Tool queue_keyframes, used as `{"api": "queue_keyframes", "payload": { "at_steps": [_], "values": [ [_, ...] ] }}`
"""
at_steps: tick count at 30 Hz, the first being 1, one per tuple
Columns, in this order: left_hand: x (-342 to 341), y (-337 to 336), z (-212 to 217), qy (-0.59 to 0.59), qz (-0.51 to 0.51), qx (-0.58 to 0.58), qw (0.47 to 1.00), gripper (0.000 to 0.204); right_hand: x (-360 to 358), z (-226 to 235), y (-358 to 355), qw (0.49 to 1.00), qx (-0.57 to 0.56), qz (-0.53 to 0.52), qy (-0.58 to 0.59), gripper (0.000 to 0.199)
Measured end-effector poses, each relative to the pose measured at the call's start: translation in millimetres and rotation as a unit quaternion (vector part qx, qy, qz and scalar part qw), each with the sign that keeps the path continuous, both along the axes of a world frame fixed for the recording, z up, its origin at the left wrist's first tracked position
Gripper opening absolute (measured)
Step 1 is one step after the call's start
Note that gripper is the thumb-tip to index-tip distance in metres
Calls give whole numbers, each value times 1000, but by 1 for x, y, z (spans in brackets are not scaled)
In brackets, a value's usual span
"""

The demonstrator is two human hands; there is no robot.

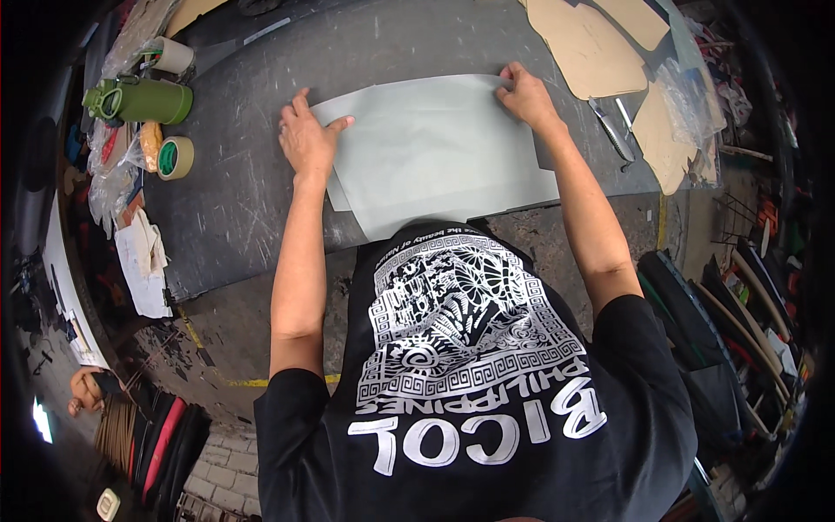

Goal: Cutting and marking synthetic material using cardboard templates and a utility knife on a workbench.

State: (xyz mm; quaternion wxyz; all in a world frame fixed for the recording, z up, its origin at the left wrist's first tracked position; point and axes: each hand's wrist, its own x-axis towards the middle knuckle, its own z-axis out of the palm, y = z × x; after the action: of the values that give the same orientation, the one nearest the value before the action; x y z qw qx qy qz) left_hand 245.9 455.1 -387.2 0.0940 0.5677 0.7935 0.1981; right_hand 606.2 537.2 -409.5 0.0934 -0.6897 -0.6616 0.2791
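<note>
Two or more pale grey-green sheets (435, 148) lie overlapped on a dark worktable, in front of my body; I cannot tell whether they are paper or a leather-like material. At their far left corner is my left hand (310, 143), fingers spread, with the thumb resting at the sheet's edge. My right hand (528, 100) has its thumb and fingers closed on the far right corner. The near edge of the sheets reaches the front of the table, close to my shirt.
The scratched dark tabletop (235, 174) carries a green bottle (143, 100), a tape roll (176, 157) and a whitish cup-like container (171, 56) on the left. To the right are a cutter knife (613, 135), tan cut-out pieces (587, 48) and clear plastic (684, 100). Rolled materials (165, 444) stand lower left.
</note>
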Motion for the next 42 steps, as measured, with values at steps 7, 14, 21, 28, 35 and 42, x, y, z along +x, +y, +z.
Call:
{"api": "queue_keyframes", "payload": {
  "at_steps": [7,14,21,28,35,42],
  "values": [
    [-11,-14,-14,54,-142,47,987,52,10,6,-8,995,94,-14,11,41],
    [-9,-8,-15,92,-168,96,977,54,5,9,-50,986,106,-98,89,43],
    [-39,21,-12,-96,-21,-76,992,62,-15,11,-57,984,101,-114,91,46],
    [-46,29,-11,-65,-80,-88,991,59,2,-7,-40,994,68,-79,17,61],
    [-36,13,-11,134,-116,39,983,33,-5,-9,-35,997,17,-72,12,68],
    [-1,-29,-31,47,-190,-15,980,35,-7,-1,-38,994,22,-100,46,69]
  ]
}}
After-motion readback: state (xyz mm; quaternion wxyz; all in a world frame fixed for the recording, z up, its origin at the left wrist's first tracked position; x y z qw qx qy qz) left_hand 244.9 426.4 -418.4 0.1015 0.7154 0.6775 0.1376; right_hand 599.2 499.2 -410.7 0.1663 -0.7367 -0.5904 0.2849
